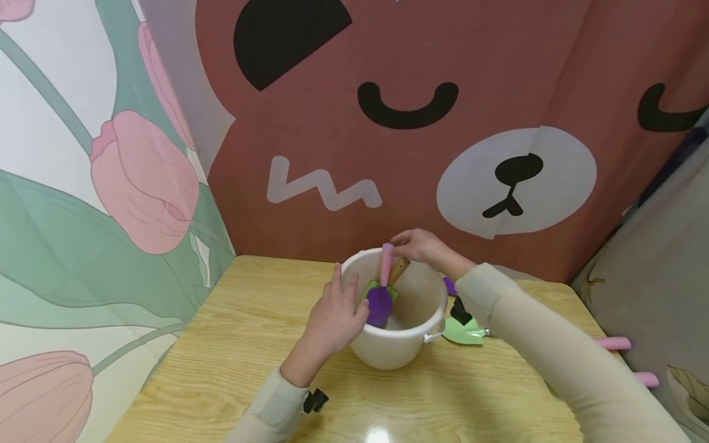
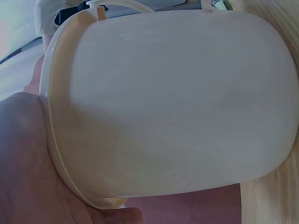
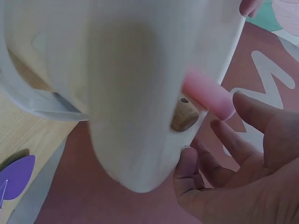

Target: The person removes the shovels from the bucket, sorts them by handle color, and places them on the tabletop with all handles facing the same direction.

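Observation:
A white bucket stands upright on the table. My left hand holds its left rim, with fingers spread along the edge; the left wrist view shows the palm against the rim. Inside the bucket leans a purple toy shovel with a pink handle. Beside it lean a wooden handle and something green. At the far rim, my right hand is loosely bent beside the pink handle's end. Its thumb is very close to that end, without closing round it.
Right of the bucket lie a light green trowel and a purple piece, partly behind the right sleeve. Two pink handles stick out at the table's right edge. The bucket's white carrying handle hangs at its side. A printed curtain stands behind the table.

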`<state>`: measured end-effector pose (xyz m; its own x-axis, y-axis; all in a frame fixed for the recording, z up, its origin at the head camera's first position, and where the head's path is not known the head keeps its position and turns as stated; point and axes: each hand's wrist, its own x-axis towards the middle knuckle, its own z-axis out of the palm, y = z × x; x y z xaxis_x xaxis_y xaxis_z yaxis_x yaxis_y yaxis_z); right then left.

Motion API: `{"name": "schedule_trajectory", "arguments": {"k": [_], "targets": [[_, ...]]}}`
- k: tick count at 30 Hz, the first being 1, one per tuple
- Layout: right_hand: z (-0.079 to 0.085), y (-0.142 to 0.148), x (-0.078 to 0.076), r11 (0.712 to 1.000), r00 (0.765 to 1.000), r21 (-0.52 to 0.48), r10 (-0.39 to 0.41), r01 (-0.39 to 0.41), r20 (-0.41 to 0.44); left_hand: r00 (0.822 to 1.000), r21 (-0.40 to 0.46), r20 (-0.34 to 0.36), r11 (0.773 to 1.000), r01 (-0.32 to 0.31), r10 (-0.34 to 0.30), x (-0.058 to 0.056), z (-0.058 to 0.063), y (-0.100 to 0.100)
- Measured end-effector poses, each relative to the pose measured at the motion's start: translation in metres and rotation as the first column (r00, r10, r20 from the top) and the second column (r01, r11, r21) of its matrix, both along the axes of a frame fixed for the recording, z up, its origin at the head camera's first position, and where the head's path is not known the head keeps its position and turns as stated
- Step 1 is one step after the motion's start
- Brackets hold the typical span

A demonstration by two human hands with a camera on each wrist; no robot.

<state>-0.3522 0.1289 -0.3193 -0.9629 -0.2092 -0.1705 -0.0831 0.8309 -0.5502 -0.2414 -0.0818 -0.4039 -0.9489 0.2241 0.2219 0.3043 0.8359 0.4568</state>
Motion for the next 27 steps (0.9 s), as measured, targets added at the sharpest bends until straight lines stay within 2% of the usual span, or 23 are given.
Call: {"name": "schedule_trajectory", "arguments": {"k": [10,17,27], "targets": [[0.0,-0.0068,-0.0029,0.997,1.0,0.067,0.028,-0.028,0.0,1.0,-0.003,0.001,1.0,0.002,-0.002,0.0004,-0.0016,-0.0014],[0.002,-0.0082,-0.0024,0.996,1.0,0.092,-0.005,0.004,0.01,1.0,-0.001,-0.002,1.0,0.002,-0.002,-0.0013,-0.0028,-0.0008],[0.0047,-0.0043,-0.0026,0.994,0.999,0.095,0.051,-0.05,-0.015,1.0,-0.015,-0.005,1.0,0.007,-0.007,-0.0027,-0.001,-0.0004]]}}
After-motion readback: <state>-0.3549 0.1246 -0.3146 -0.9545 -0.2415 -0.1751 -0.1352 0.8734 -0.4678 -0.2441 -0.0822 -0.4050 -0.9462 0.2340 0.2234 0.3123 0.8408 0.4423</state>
